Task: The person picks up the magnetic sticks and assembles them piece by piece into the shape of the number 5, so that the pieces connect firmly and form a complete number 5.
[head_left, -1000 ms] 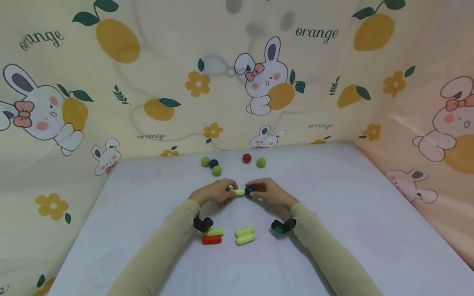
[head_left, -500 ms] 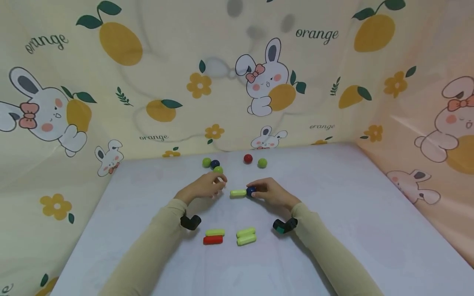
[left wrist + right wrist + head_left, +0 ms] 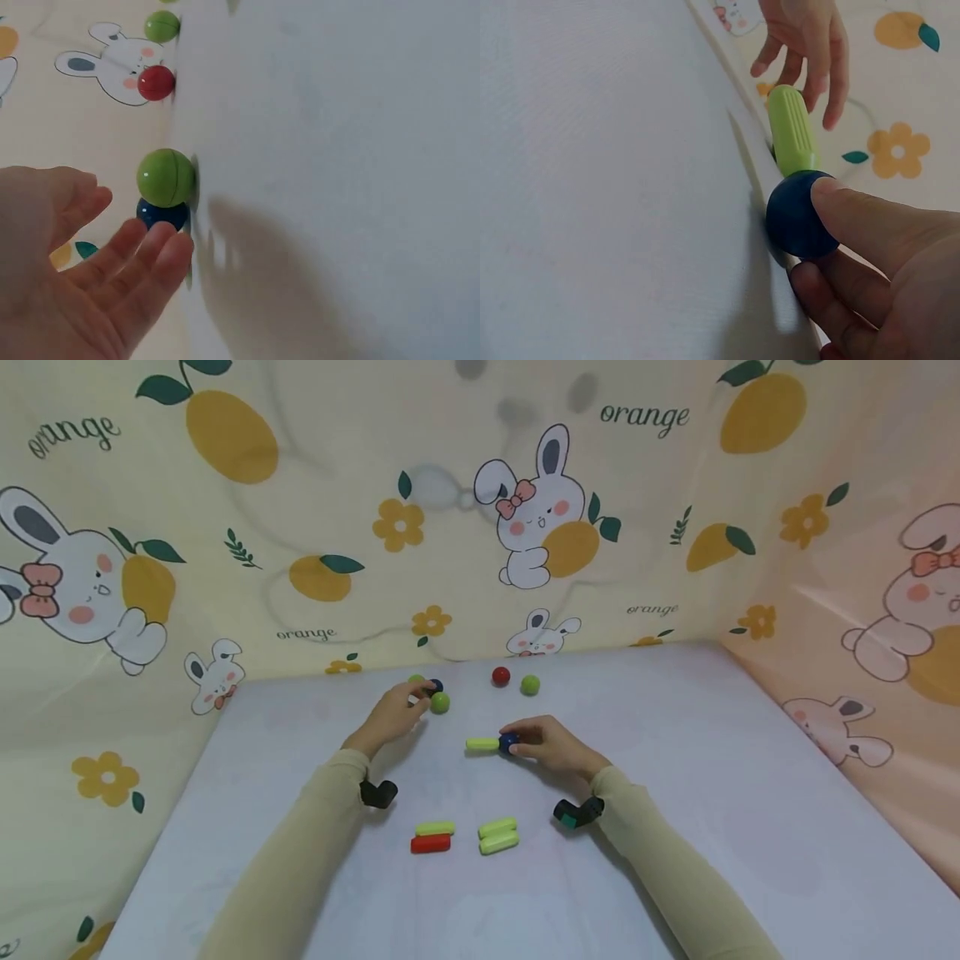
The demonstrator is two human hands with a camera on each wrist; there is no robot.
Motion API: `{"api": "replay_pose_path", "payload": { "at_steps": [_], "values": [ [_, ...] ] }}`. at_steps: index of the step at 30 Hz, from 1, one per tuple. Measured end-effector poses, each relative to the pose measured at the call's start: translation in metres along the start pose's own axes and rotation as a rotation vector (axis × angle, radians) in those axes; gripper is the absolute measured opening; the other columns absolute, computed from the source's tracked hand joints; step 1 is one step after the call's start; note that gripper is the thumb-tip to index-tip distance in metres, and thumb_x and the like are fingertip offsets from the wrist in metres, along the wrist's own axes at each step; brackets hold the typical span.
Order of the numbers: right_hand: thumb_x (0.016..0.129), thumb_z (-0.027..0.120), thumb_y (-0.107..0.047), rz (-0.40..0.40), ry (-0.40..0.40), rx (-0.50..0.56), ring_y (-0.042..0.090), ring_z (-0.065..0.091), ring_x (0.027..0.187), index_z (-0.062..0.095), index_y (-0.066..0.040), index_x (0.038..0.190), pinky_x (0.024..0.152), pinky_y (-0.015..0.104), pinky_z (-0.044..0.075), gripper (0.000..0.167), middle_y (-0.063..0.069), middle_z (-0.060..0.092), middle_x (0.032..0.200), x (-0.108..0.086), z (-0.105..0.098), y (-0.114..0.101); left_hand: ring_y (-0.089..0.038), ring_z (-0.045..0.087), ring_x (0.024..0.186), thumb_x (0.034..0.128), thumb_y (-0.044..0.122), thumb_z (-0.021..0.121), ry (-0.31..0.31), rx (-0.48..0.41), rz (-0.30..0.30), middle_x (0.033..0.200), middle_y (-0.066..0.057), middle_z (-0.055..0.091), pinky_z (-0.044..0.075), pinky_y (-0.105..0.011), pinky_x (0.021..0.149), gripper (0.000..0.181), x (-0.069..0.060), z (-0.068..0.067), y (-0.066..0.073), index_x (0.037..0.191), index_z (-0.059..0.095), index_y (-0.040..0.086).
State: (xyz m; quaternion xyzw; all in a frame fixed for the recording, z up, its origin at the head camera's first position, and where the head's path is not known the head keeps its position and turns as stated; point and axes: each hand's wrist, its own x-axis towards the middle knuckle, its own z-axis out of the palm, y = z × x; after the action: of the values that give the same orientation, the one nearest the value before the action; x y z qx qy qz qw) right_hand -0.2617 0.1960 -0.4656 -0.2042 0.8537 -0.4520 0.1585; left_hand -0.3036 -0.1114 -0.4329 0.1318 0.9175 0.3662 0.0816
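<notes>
My right hand (image 3: 553,746) pinches a dark blue ball (image 3: 508,743) between thumb and fingers, and a light green stick (image 3: 482,744) is joined to the ball's left side. In the right wrist view the stick (image 3: 792,129) meets the blue ball (image 3: 801,215). My left hand (image 3: 392,717) is over the back-left balls with fingers apart, near a green ball (image 3: 440,702) and a second blue ball (image 3: 436,686). The left wrist view shows its fingertips overlapping that blue ball (image 3: 161,214); whether they touch it, I cannot tell. Another green ball (image 3: 416,679) is partly hidden behind the hand.
At the back of the white table (image 3: 637,718) lie a red ball (image 3: 501,676) and a green ball (image 3: 530,685). Nearer the front are a red stick (image 3: 431,843) beside a yellow-green stick (image 3: 435,828), and two light green sticks (image 3: 498,842) side by side.
My left hand has let go of the green stick and moved left and back to the group of balls. The right hand still holds the blue ball in about the same place.
</notes>
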Motion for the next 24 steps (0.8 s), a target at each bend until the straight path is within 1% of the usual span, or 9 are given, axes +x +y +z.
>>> {"api": "replay_pose_path", "payload": {
  "at_steps": [3, 6, 8, 10, 14, 17, 20, 24],
  "values": [
    [0.097, 0.066, -0.009, 0.0, 0.0, -0.007, 0.03, 0.058, 0.131, 0.063, -0.007, 0.135, 0.115, 0.048, 0.043, 0.038, 0.014, 0.063, 0.139, 0.001, -0.001, 0.0, -0.028, 0.065, 0.104, 0.1045, 0.025, 0.05, -0.051, 0.071, -0.033, 0.134, -0.017, 0.06, 0.056, -0.036, 0.081, 0.05, 0.006, 0.002, 0.0, 0.153, 0.043, 0.017],
    [0.097, 0.065, -0.01, -0.009, -0.004, -0.006, 0.03, 0.059, 0.129, 0.063, -0.007, 0.135, 0.114, 0.048, 0.044, 0.038, 0.014, 0.063, 0.139, 0.002, -0.001, 0.002, -0.028, 0.063, 0.108, 0.1042, 0.027, 0.051, -0.117, 0.164, -0.046, 0.132, -0.016, 0.061, 0.054, -0.043, 0.09, 0.055, 0.012, 0.005, 0.001, 0.156, 0.037, 0.018],
    [0.098, 0.065, -0.01, -0.02, -0.007, -0.002, 0.029, 0.06, 0.128, 0.063, -0.006, 0.135, 0.113, 0.048, 0.044, 0.038, 0.015, 0.063, 0.139, 0.003, -0.001, 0.002, -0.027, 0.061, 0.114, 0.1039, 0.028, 0.052, -0.139, 0.222, -0.043, 0.129, -0.015, 0.062, 0.052, -0.047, 0.096, 0.056, 0.014, 0.005, 0.002, 0.157, 0.036, 0.018],
    [0.098, 0.065, -0.011, -0.032, -0.008, -0.003, 0.029, 0.06, 0.126, 0.063, -0.005, 0.135, 0.112, 0.048, 0.045, 0.038, 0.016, 0.063, 0.138, 0.003, -0.002, 0.003, -0.028, 0.061, 0.116, 0.1038, 0.027, 0.052, -0.15, 0.243, -0.037, 0.128, -0.015, 0.063, 0.051, -0.049, 0.099, 0.056, 0.015, 0.006, 0.004, 0.157, 0.037, 0.017],
    [0.097, 0.066, -0.011, -0.034, -0.001, 0.0, 0.026, 0.062, 0.122, 0.064, -0.005, 0.134, 0.11, 0.048, 0.047, 0.037, 0.015, 0.065, 0.136, 0.003, -0.002, 0.004, -0.029, 0.061, 0.116, 0.1027, 0.025, 0.054, -0.138, 0.249, -0.027, 0.127, -0.015, 0.065, 0.051, -0.05, 0.1, 0.049, 0.013, 0.007, 0.006, 0.15, 0.046, 0.015],
    [0.097, 0.066, -0.01, -0.037, -0.002, 0.012, 0.026, 0.062, 0.121, 0.064, -0.004, 0.134, 0.11, 0.047, 0.048, 0.037, 0.016, 0.065, 0.136, 0.002, -0.002, 0.004, -0.03, 0.062, 0.116, 0.1011, 0.024, 0.058, -0.122, 0.245, -0.019, 0.128, -0.015, 0.065, 0.05, -0.05, 0.101, 0.042, 0.01, 0.007, 0.004, 0.142, 0.054, 0.014],
    [0.098, 0.065, -0.009, -0.046, -0.007, 0.022, 0.029, 0.062, 0.123, 0.063, -0.002, 0.135, 0.11, 0.049, 0.047, 0.038, 0.018, 0.064, 0.137, 0.002, -0.002, 0.004, -0.03, 0.062, 0.115, 0.0996, 0.023, 0.062, -0.112, 0.207, -0.013, 0.126, -0.016, 0.065, 0.051, -0.049, 0.1, 0.039, 0.003, 0.007, -0.001, 0.137, 0.057, 0.014],
    [0.098, 0.065, -0.009, -0.045, -0.009, 0.029, 0.031, 0.061, 0.125, 0.062, -0.001, 0.135, 0.111, 0.05, 0.046, 0.038, 0.019, 0.063, 0.137, 0.001, -0.001, 0.003, -0.032, 0.064, 0.114, 0.0993, 0.025, 0.063, -0.11, 0.136, 0.011, 0.126, -0.017, 0.065, 0.052, -0.05, 0.099, 0.037, -0.009, 0.004, -0.007, 0.134, 0.057, 0.013]
  ]
}}
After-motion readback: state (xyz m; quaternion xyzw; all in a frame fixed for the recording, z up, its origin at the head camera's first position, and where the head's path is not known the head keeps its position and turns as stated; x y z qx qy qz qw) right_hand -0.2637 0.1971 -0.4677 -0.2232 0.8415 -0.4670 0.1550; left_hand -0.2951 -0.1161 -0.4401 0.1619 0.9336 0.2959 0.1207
